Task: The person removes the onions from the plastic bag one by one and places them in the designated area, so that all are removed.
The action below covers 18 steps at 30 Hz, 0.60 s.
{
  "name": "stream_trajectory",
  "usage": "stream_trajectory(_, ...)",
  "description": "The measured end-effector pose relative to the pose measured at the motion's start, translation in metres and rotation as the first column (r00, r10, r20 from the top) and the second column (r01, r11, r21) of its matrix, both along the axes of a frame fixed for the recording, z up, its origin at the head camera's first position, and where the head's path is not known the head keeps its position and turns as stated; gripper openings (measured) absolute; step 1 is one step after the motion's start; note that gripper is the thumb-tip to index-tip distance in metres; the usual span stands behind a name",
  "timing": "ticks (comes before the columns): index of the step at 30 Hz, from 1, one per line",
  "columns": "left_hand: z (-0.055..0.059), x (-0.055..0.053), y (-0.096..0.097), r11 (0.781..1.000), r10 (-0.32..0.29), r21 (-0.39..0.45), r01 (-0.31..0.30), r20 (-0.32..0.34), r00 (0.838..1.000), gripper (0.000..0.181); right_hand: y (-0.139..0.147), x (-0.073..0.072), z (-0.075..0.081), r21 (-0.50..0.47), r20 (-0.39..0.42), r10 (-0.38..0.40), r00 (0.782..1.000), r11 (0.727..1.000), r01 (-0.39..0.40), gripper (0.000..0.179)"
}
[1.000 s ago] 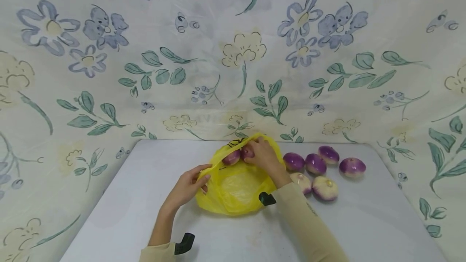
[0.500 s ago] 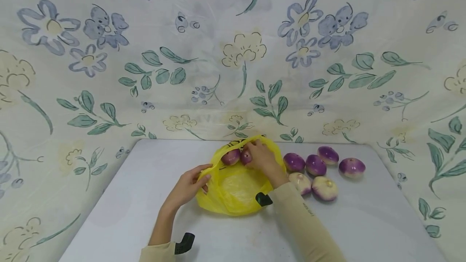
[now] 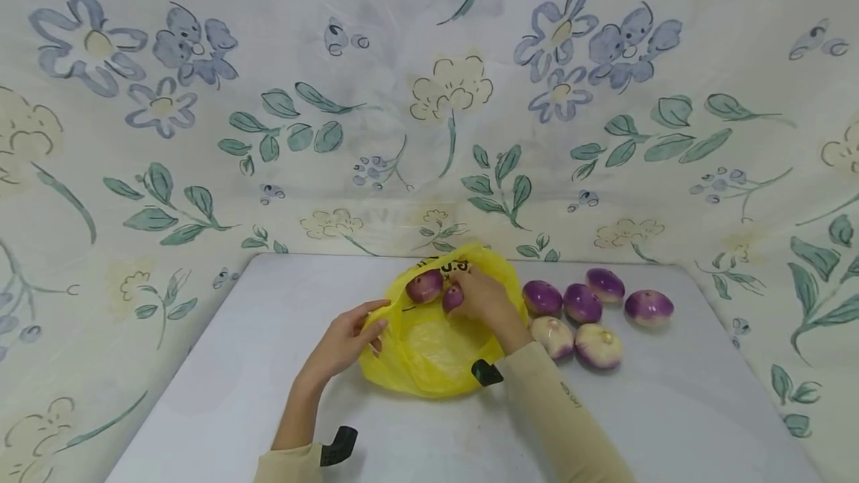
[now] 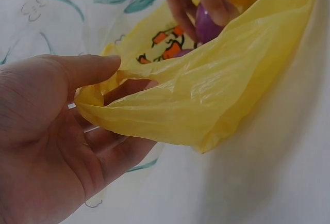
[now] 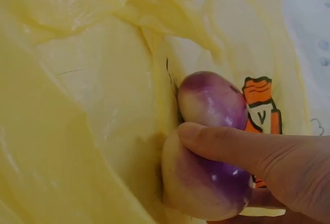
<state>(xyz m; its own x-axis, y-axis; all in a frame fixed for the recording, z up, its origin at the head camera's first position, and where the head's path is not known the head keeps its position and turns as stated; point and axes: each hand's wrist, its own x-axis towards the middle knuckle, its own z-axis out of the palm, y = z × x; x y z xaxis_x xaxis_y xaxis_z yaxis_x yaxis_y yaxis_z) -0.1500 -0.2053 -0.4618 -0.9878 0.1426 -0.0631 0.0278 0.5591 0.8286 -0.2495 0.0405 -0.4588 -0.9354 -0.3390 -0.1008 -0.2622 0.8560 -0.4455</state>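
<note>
A yellow plastic bag [image 3: 429, 375] lies with its mouth spread wide. My left hand [image 3: 338, 345] pinches the left edge of that mouth; in the left wrist view its thumb [image 4: 98, 69] lies over the film, other fingers behind it. Inside the bag, my right hand [image 3: 483, 300] grips a purple-and-white turnip [image 5: 191, 188], its thumb across the top. Another turnip [image 5: 211, 100] sits against the held one in the right wrist view, and shows left of it in the head view. Printed lettering and orange figures mark the bag's back wall.
Right of the bag, several turnips stand on the white table [image 3: 221, 349]: purple sides up at the back, such as one turnip [image 3: 649, 308], and pale ends up in front, such as another turnip [image 3: 599, 347]. A floral cloth [image 3: 376, 103] hangs behind the table.
My right hand and its turnip have come slightly nearer inside the bag. The bag's back wall shows more of its lettering. The left hand stays at the edge.
</note>
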Motion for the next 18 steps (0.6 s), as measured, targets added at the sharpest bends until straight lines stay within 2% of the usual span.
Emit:
stream_trajectory(11, -0.001, 0.001, -0.001, 1.000, -0.002, 0.013, 0.002, 0.005, 1.000, 0.042, 0.000, 0.013, -0.001, 0.074, -0.023, 0.061, 0.998, 0.995, -0.059, 0.059)
stream_trajectory(18, 0.000, 0.000, 0.000, 1.000, -0.009, 0.012, 0.009, -0.009, 1.000, 0.042, 0.000, 0.019, -0.004, 0.076, -0.048, 0.080, 0.996, 0.994, -0.076, 0.064)
